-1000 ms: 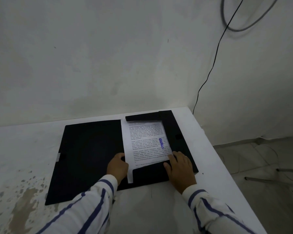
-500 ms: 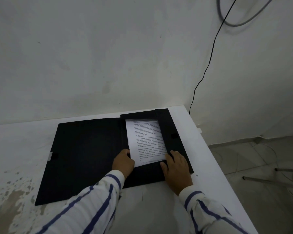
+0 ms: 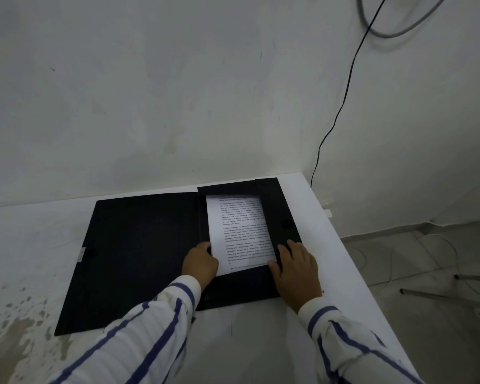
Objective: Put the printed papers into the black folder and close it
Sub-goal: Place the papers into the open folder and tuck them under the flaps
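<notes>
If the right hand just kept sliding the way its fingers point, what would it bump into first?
The right hand lies flat on the black folder, fingers pointing away toward the wall. Going straight on, it would probably slide along the folder's right flap, beside the printed papers, then meet the wall. Depth is hard to judge.

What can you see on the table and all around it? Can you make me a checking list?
Surface: white table, worn patches at its near left corner.
Job's things: black folder lies open; printed papers sit in its right half under the flaps.
Clutter: nothing seen.
Grippers: left hand rests at the papers' left edge; right hand lies flat on the folder's right flap, fingers spread.
Cables: thin black cable runs down the wall behind the table corner; grey cable loop above it.
Surroundings: stained white wall; tiled floor on the right with metal legs.
</notes>
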Tool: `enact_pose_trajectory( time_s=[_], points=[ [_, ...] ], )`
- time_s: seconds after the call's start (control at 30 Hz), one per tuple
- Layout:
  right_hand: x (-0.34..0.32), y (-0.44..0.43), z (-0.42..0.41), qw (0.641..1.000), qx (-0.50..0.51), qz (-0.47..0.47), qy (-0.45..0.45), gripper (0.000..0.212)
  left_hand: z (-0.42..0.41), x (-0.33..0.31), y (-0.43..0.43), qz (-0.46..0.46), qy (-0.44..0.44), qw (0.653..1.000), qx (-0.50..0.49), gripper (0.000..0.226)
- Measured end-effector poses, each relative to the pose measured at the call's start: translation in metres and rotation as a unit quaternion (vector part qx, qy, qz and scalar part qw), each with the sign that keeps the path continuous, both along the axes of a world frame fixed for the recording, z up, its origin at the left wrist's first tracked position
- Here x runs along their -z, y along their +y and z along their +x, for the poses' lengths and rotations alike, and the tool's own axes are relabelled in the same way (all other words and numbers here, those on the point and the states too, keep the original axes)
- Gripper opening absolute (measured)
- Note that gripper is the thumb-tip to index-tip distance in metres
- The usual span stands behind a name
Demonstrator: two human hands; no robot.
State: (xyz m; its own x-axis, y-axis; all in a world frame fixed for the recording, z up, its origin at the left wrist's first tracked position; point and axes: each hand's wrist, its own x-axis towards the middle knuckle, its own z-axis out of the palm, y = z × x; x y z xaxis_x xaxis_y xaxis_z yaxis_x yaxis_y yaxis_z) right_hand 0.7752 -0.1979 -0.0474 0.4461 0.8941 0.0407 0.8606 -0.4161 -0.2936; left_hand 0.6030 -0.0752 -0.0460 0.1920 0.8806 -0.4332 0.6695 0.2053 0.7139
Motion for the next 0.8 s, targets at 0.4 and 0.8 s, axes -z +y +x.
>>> enact_pose_trajectory(
  time_s=[0.4, 0.8],
  points=[
    [0.001, 0.001, 0.000, 1.000, -0.006, -0.019, 0.008, 0.046, 0.002, 0.001, -0.006, -0.002, -0.007, 1.000, 0.001, 0.048],
    [0.001, 0.000, 0.000, 1.000, -0.013, -0.026, 0.002, 0.046, 0.005, -0.006, -0.002, -0.014, 0.002, 1.000, 0.023, 0.051]
  ],
)
